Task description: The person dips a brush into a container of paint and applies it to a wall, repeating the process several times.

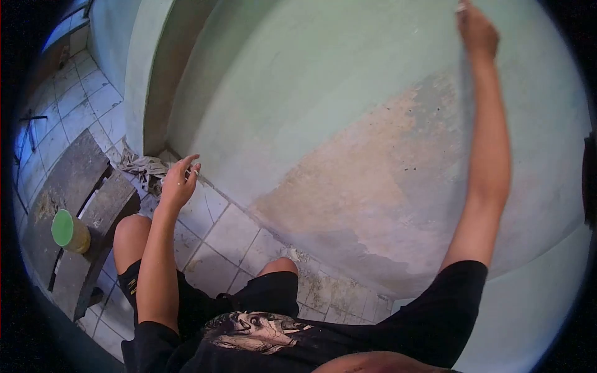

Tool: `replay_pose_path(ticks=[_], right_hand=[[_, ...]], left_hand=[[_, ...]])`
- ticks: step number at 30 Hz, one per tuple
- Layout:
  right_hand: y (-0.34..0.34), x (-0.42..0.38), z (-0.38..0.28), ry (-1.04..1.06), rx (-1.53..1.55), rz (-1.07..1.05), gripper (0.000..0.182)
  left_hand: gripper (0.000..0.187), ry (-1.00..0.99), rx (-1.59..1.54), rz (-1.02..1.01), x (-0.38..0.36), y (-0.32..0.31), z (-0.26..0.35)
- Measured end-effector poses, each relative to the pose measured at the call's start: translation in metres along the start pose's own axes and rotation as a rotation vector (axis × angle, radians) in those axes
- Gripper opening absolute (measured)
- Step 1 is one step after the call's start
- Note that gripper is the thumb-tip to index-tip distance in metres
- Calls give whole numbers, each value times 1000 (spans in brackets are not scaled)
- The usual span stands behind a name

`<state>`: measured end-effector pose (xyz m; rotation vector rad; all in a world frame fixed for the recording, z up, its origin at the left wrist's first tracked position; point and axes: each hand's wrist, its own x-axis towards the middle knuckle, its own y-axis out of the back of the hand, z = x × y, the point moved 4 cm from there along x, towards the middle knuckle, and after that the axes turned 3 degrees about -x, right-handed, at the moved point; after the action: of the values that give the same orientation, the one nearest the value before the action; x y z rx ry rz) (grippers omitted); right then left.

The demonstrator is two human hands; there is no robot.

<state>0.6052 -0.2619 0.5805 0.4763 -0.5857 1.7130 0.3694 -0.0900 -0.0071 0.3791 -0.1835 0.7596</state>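
Observation:
My right hand (479,34) is raised at the top right against the green-painted wall (298,93). Its fingers are closed, and a small whitish bit of something shows at their tip by the frame edge; its kind cannot be made out. Lower on that wall, a bare patch (354,168) shows tan and grey where there is no green paint. My left hand (178,181) hangs above the floor near the wall's foot, fingers loosely bent and apart. A pale speck shows by its fingers, too small to name. Beside it lies a crumpled grey cloth (146,168).
A worn wooden bench (68,165) stands at the left, with a green-topped yellowish cup (70,232) on it. A wall edge (149,81) juts out on the left. Dirty white tiles (231,235) cover the floor, with debris along the wall's base.

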Motion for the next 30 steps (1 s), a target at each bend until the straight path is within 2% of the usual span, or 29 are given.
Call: replay_pose_path(ticks=[2,3,4,5,6,8,9,10,11,13,14,16,18,19,20,21,22,23,25,26,27,28,29,30], right_hand=[[34,-49,-88,119,102,15,17],[40,-74,-129,164,87,-109,12],[50,-102,-164,251,323,-30,15],[62,-128,-200,334,408,-50,11],[71,-151,-230,369,472,-126,6],[96,-184,-273,376,800,-291,7],[99,-189,-279,382,804,-289,7],[98,-192,-285,353,913,-379,9],[95,-194,-291,327,1021,-470,13],[64,-170,-260,94,1178,-689,20],[58,-139,-230,-167,1095,-952,27],[-18,-96,-149,-199,955,-700,33],[-29,-29,-63,-225,809,-696,38],[-27,1,-27,-139,507,-569,41],[-14,23,-8,-37,76,-512,39],[1,32,2,-99,64,-283,35],[21,30,1,-158,53,-56,32],[25,23,-11,-150,57,-76,32],[57,10,-63,-25,301,74,25],[35,-12,-78,13,206,121,26],[33,-40,-111,78,-42,-86,27],[31,-69,-146,186,-14,-37,23],[49,-95,-187,236,-13,-91,22],[57,-125,-220,295,105,-48,21]], left_hand=[[28,-23,11,-4,1,1,-1],[28,-23,20,-14,1,1,0],[28,-24,32,-24,0,2,0],[28,-29,37,-25,1,3,-2],[28,-45,23,-16,1,2,-5],[28,-61,11,0,3,5,-10],[28,-50,-8,7,3,6,-9],[29,-39,-29,13,4,7,-7],[29,79,-71,-68,5,7,-11],[29,49,-60,-44,7,5,-17],[29,8,-45,-21,8,3,-18],[29,1,-62,-14,11,0,-21],[29,-8,-76,2,12,0,-21],[29,24,-52,-37,12,1,-21],[30,52,-27,-81,14,2,-21],[30,62,-17,-105,16,2,-20],[30,72,-16,-123,17,2,-22],[30,37,-26,-110,18,2,-23],[30,27,-30,-117,18,2,-26],[30,34,-29,-126,17,3,-28],[30,49,-5,-140,18,4,-28],[29,66,16,-152,18,3,-29],[30,48,-31,-156,19,3,-30],[30,55,-32,-158,21,1,-30]])
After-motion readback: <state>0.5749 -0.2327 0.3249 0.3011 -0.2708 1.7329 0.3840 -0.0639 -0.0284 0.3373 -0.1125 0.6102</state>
